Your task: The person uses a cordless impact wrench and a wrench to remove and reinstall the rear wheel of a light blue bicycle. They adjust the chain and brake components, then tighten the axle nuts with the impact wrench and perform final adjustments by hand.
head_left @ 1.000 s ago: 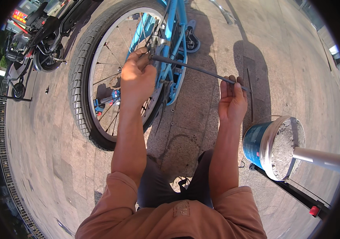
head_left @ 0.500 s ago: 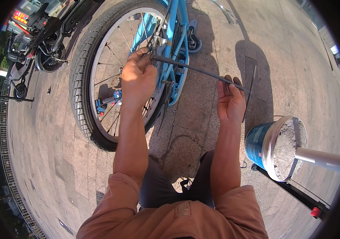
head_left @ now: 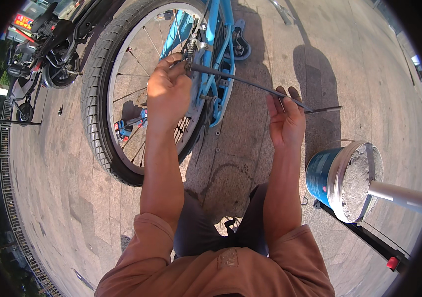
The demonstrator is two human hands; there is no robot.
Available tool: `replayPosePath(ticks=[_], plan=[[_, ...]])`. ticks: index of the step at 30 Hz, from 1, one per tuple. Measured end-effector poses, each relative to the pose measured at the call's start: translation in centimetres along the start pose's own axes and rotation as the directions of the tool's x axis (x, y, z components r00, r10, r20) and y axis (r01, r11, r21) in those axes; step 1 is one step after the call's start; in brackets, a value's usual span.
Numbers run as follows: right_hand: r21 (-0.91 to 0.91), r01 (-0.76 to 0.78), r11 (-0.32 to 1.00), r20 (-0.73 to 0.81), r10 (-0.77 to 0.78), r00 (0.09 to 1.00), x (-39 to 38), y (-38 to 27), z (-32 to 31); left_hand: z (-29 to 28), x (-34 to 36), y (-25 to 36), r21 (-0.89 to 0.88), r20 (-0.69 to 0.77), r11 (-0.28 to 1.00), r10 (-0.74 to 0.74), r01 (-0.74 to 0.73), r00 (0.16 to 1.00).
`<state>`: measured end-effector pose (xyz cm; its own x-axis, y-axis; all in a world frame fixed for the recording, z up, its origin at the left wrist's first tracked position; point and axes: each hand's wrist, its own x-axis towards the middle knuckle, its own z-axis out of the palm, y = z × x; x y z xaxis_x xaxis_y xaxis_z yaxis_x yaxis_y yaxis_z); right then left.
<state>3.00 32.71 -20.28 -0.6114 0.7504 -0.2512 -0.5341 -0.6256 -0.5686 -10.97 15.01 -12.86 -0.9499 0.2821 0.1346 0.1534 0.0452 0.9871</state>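
Observation:
A long dark T-handle socket wrench (head_left: pixel 243 80) slants across in front of me, from the blue bicycle (head_left: pixel 212 29) to my right hand. My right hand (head_left: pixel 287 121) holds its shaft lightly between thumb and fingers, close to the crossbar (head_left: pixel 330 108), which points right. At the socket end, my left hand (head_left: pixel 167 94) is closed in a pinch beside the bicycle's frame, near a coil spring (head_left: pixel 191 47). What its fingertips grip is too small and covered to make out. The bicycle's wheel (head_left: pixel 103 114) stands left of and behind my left hand.
A blue and white bucket (head_left: pixel 325 173) with grey material and a white tube (head_left: pixel 399 195) stands at the right, beside a black bar (head_left: pixel 354 235). Blue-and-red power tools (head_left: pixel 124 129) show through the spokes. A parked black scooter (head_left: pixel 47 54) is at the far left.
The wrench's crossbar has turned from roughly upright in the picture to pointing right. My right hand stays on the shaft, and my left hand has shifted slightly left.

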Motion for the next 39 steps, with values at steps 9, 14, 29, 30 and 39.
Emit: replayPosePath(ticks=[9,14,29,30,39], plan=[[-0.001,-0.02,1.0,0.039,0.02,0.999,0.3,0.2,0.0,-0.1,-0.1,0.5,-0.032,0.029,0.999,-0.017,0.018,0.999],[0.009,-0.071,0.997,0.093,0.069,0.993,0.0,0.2,-0.1,-0.2,-0.1,0.7,-0.032,0.041,0.998,-0.049,0.05,0.998],[0.132,-0.101,0.986,0.09,0.089,0.992,0.3,1.5,-0.8,-0.2,-0.1,0.2,-0.03,0.04,1.0,-0.005,0.007,0.999],[0.132,-0.098,0.986,0.089,0.086,0.992,0.3,1.4,-0.7,-0.2,0.0,0.2,-0.048,0.04,0.999,-0.005,0.007,0.999],[0.1,-0.117,0.988,0.069,0.11,0.992,1.3,-0.3,-2.6,-0.4,-0.1,0.3,0.003,0.049,1.0,0.017,-0.017,0.999]])
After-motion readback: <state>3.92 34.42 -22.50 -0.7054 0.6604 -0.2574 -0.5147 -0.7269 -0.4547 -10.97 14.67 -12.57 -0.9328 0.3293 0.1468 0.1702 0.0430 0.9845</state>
